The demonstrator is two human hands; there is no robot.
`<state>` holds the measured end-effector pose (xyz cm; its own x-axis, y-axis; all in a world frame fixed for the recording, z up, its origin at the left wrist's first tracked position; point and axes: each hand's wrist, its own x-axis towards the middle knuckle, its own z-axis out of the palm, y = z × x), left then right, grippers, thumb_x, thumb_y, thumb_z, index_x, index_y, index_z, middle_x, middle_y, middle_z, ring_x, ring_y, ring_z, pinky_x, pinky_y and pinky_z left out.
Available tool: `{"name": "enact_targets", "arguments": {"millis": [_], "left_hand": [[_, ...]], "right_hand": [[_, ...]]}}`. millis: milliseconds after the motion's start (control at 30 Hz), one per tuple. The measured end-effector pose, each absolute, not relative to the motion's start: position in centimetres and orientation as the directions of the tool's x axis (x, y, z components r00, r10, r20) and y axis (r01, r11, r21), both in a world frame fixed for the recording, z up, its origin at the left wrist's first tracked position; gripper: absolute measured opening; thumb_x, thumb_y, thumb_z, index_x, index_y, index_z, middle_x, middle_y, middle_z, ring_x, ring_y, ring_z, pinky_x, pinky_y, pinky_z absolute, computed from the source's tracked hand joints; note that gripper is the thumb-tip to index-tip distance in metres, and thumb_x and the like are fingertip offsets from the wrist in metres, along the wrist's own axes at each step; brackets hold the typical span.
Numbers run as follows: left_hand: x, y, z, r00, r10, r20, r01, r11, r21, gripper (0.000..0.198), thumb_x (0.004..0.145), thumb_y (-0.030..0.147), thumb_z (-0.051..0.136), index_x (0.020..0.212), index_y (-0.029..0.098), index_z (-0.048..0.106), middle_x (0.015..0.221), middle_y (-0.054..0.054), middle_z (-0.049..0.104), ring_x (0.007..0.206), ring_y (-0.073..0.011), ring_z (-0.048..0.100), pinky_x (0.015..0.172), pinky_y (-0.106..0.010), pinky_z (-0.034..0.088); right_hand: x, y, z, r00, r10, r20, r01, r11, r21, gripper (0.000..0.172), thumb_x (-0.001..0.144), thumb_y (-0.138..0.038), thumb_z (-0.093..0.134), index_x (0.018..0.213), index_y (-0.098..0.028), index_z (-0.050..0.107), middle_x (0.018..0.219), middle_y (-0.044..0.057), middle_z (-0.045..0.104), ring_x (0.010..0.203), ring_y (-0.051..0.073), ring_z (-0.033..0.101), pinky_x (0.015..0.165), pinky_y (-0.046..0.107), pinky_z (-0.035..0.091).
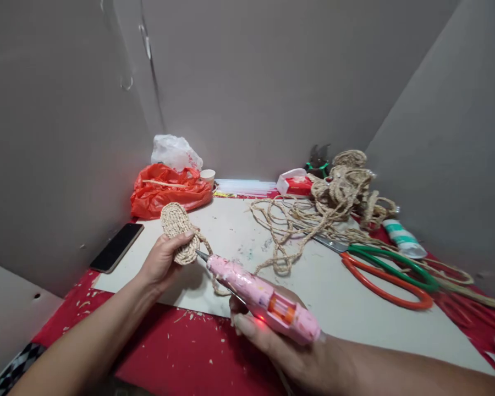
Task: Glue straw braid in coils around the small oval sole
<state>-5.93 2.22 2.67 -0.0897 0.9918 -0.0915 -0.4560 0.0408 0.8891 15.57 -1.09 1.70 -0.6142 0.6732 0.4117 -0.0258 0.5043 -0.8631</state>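
Observation:
An oval sole-shaped piece of coiled braided straw cord (175, 223) is pinched in my left hand (165, 256), thumb on top, tilted above the white board. My right hand (268, 344) is wrapped around a pink hot glue gun (251, 286) with a small red light lit on its side. Its metal nozzle points left and meets or nearly meets the right edge of the straw piece; which one I cannot tell. From that piece a loose tail of braided cord (215, 283) hangs down behind the gun. My right fingers are partly hidden under the gun.
Braided cord (280, 258) spreads in loops to a heap (342, 184) at the back right. Large scissors (388, 275) with red and green handles lie at right. A phone (116, 247), a red plastic bag (165, 192), a paper cup (207, 175) and glue sticks (245, 187) stand around the white board.

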Motion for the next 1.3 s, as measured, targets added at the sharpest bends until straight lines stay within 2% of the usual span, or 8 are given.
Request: {"name": "enact_targets", "arguments": {"millis": [233, 333, 467, 600, 733, 900, 1133, 1300], "left_hand": [[-6.2, 2.9, 2.0, 0.008, 0.990, -0.142, -0.456, 0.130, 0.880, 0.015, 0.064, 0.020, 0.077, 0.070, 0.009, 0.071, 0.061, -0.006, 0.064, 0.048, -0.0093, 0.055, 0.044, -0.019, 0.041], [-6.3, 2.6, 2.0, 0.004, 0.988, -0.152, -0.432, 0.139, 0.891, 0.017, 0.063, 0.022, 0.077, 0.071, 0.009, 0.072, 0.060, -0.006, 0.063, 0.047, -0.0090, 0.054, 0.043, -0.019, 0.040], [-6.3, 2.5, 2.0, 0.023, 0.988, -0.151, -0.421, 0.147, 0.895, 0.021, 0.066, 0.023, 0.076, 0.081, 0.008, 0.074, 0.067, -0.008, 0.068, 0.051, -0.0094, 0.056, 0.045, -0.018, 0.041], [-6.3, 2.7, 2.1, -0.015, 0.988, -0.154, -0.418, 0.134, 0.899, 0.015, 0.064, 0.022, 0.076, 0.074, 0.011, 0.072, 0.072, -0.009, 0.070, 0.053, -0.0125, 0.059, 0.046, -0.021, 0.045], [-6.2, 2.7, 2.2, -0.032, 0.990, -0.136, -0.415, 0.110, 0.903, 0.015, 0.064, 0.021, 0.075, 0.072, 0.010, 0.071, 0.069, -0.009, 0.069, 0.051, -0.0113, 0.057, 0.044, -0.020, 0.044], [-6.2, 2.6, 2.5, -0.074, 0.983, -0.169, -0.437, 0.120, 0.891, 0.015, 0.060, 0.021, 0.077, 0.070, 0.012, 0.070, 0.062, -0.005, 0.065, 0.049, -0.0114, 0.056, 0.042, -0.021, 0.043], [-5.8, 2.7, 2.1, -0.072, 0.973, -0.220, -0.484, 0.159, 0.861, 0.018, 0.059, 0.021, 0.079, 0.072, 0.011, 0.070, 0.066, -0.005, 0.066, 0.053, -0.0114, 0.059, 0.045, -0.020, 0.045], [-5.7, 2.7, 2.0, -0.064, 0.972, -0.226, -0.497, 0.165, 0.852, 0.020, 0.059, 0.024, 0.081, 0.072, 0.013, 0.069, 0.065, -0.004, 0.065, 0.049, -0.0110, 0.057, 0.041, -0.021, 0.046]], "right_hand": [[15.2, -0.2, 0.0, -0.703, 0.676, 0.220, 0.050, 0.356, -0.933, 0.023, 0.088, -0.041, 0.051, 0.079, -0.020, 0.057, 0.062, 0.001, 0.057, 0.056, 0.013, 0.054, 0.052, 0.024, 0.048], [15.1, 0.3, 0.3, -0.749, 0.637, 0.184, 0.078, 0.361, -0.929, 0.021, 0.086, -0.039, 0.052, 0.087, -0.021, 0.062, 0.071, 0.003, 0.062, 0.067, 0.016, 0.060, 0.061, 0.026, 0.052], [15.0, 0.9, 0.8, -0.787, 0.560, 0.260, -0.001, 0.420, -0.908, 0.030, 0.082, -0.032, 0.055, 0.106, -0.015, 0.064, 0.096, 0.009, 0.066, 0.090, 0.019, 0.063, 0.084, 0.031, 0.052], [15.3, 1.3, 0.7, -0.783, 0.538, 0.312, -0.082, 0.407, -0.910, 0.042, 0.083, -0.026, 0.055, 0.124, -0.013, 0.058, 0.125, 0.012, 0.061, 0.115, 0.020, 0.057, 0.103, 0.034, 0.043], [15.7, 1.6, 0.3, -0.726, 0.612, 0.315, -0.049, 0.410, -0.911, 0.044, 0.087, -0.027, 0.053, 0.130, -0.016, 0.052, 0.135, 0.011, 0.055, 0.126, 0.020, 0.051, 0.106, 0.036, 0.042], [16.0, 1.8, 0.3, -0.648, 0.632, 0.424, 0.024, 0.573, -0.819, 0.042, 0.085, -0.025, 0.056, 0.126, -0.018, 0.058, 0.137, 0.011, 0.054, 0.130, 0.022, 0.047, 0.111, 0.041, 0.035], [15.8, 1.4, 0.6, -0.603, 0.673, 0.428, -0.067, 0.492, -0.868, 0.040, 0.086, -0.021, 0.053, 0.126, -0.018, 0.054, 0.124, 0.011, 0.062, 0.107, 0.019, 0.063, 0.095, 0.034, 0.051], [15.8, 1.1, 0.6, -0.584, 0.745, 0.323, 0.031, 0.418, -0.908, 0.025, 0.088, -0.031, 0.052, 0.108, -0.021, 0.063, 0.084, 0.005, 0.068, 0.071, 0.018, 0.065, 0.068, 0.031, 0.058]]}}
